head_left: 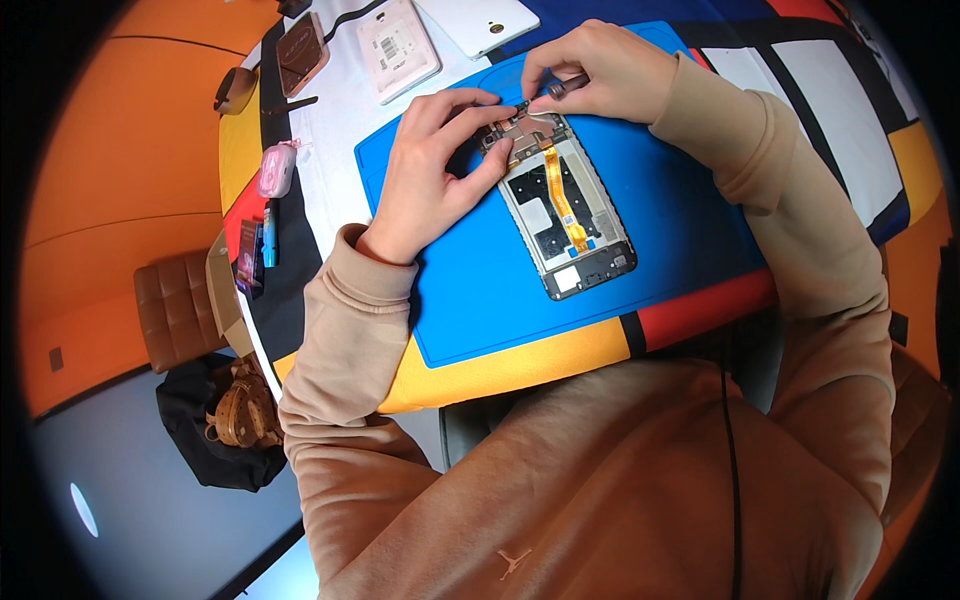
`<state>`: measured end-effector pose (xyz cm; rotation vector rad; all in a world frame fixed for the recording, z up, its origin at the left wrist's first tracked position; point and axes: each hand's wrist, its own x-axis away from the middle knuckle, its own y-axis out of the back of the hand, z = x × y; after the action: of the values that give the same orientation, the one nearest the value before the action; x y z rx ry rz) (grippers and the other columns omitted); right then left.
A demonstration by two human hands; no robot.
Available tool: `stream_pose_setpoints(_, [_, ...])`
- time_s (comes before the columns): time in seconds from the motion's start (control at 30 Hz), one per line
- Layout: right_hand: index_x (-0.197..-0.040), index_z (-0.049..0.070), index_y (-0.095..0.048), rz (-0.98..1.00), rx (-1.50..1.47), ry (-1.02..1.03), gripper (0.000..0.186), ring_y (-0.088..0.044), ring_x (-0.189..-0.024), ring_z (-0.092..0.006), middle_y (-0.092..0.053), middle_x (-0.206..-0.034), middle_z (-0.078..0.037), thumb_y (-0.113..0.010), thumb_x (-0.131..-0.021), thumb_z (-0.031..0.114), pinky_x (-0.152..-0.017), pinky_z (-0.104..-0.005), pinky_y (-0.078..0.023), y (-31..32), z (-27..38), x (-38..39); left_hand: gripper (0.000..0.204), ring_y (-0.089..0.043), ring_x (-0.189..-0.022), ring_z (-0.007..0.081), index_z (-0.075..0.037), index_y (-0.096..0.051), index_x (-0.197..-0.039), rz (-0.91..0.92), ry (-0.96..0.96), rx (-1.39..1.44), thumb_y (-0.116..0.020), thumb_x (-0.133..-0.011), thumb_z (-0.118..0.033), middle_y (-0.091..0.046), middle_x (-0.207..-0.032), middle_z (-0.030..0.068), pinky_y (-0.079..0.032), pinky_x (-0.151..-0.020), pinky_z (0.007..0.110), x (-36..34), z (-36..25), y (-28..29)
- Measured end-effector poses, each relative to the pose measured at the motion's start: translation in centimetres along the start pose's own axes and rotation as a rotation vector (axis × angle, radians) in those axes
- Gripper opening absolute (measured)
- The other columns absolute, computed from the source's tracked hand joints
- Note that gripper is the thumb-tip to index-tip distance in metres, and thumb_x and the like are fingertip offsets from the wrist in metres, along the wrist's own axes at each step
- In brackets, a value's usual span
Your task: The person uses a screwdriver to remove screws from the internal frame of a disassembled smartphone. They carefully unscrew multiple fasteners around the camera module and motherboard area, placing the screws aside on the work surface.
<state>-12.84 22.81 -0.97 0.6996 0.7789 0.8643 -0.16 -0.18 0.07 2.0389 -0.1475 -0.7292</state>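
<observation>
An opened smartphone [537, 215] lies on a blue work mat [690, 230], its back cover off. Its circuit board sits at the far end, and a yellow ribbon cable [563, 200] runs down the middle over the exposed interior. My left hand [440, 160] curls around the phone's upper left corner, fingertips and thumb against the board and frame. At the far edge of the phone, my right hand [615, 75] is closed, with a dark, short cylindrical tool handle [570, 87] between its fingers. The tool's tip cannot be made out.
Beyond the mat lie a pale tablet-like device [400, 50], a white panel [490, 22] and a brown phone-like device [302, 55]. Along the table's left edge are a pink case [277, 170], a blue tube [269, 235] and a small dark box [250, 255].
</observation>
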Motion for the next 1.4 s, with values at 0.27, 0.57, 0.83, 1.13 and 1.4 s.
stream_pose_setpoints(0.27, [-0.096, 0.008, -0.075, 0.030, -0.095, -0.015, 0.014, -0.040, -0.054, -0.0106, -0.046, -0.057, 0.000, -0.077, -0.091, 0.021, -0.053, -0.0285, -0.031, 0.1, -0.4, -0.1, 0.039, -0.059, -0.107, 0.0275, -0.007, -0.074, -0.110, 0.019, -0.031, -0.061, -0.083, -0.080, -0.031, -0.066, -0.116, 0.0083, -0.047, -0.095, 0.038, -0.1, -0.4, 0.1])
stream_pose_setpoints(0.57, [-0.090, 0.006, -0.072, 0.035, -0.083, -0.040, 0.015, -0.039, -0.054, -0.0095, -0.046, -0.057, 0.001, -0.077, -0.091, 0.020, -0.053, -0.0277, -0.031, 0.2, -0.5, 0.0, 0.042, -0.059, -0.107, 0.0275, -0.007, -0.073, -0.111, 0.015, -0.035, -0.019, -0.085, -0.078, -0.031, -0.066, -0.116, 0.0075, -0.046, -0.095, 0.038, -0.1, 0.0, -0.1])
stream_pose_setpoints(0.83, [-0.097, 0.011, -0.070, -0.019, -0.009, -0.010, 0.009, -0.043, -0.052, -0.0122, -0.047, -0.056, -0.001, -0.075, -0.091, 0.017, -0.052, -0.0294, -0.031, -0.2, 0.6, 0.2, 0.042, -0.059, -0.107, 0.0281, -0.006, -0.071, -0.108, 0.010, 0.051, 0.035, -0.087, -0.076, -0.029, -0.067, -0.113, 0.0076, -0.046, -0.095, 0.038, -0.3, -0.2, 0.1])
stream_pose_setpoints(1.13, [-0.102, 0.012, -0.070, 0.011, -0.016, 0.004, 0.015, -0.050, -0.053, -0.0150, -0.057, -0.060, -0.004, -0.074, -0.088, 0.007, -0.052, -0.0296, -0.035, -0.7, 1.1, 0.1, 0.044, -0.061, -0.102, 0.0264, -0.005, -0.071, -0.108, -0.026, 0.007, 0.027, -0.088, -0.075, -0.028, -0.069, -0.108, 0.0073, -0.049, -0.090, 0.036, -0.2, -0.2, 0.0])
stream_pose_setpoints(1.4, [-0.106, 0.013, -0.071, -0.039, 0.020, 0.057, 0.019, -0.052, -0.054, -0.0157, -0.057, -0.060, -0.004, -0.072, -0.088, 0.007, -0.052, -0.0293, -0.036, -1.3, 1.1, 0.4, 0.044, -0.059, -0.103, 0.0264, -0.005, -0.074, -0.107, -0.039, -0.002, -0.007, -0.086, -0.077, -0.033, -0.069, -0.106, 0.0091, -0.050, -0.089, 0.037, -0.1, -0.2, 0.0])
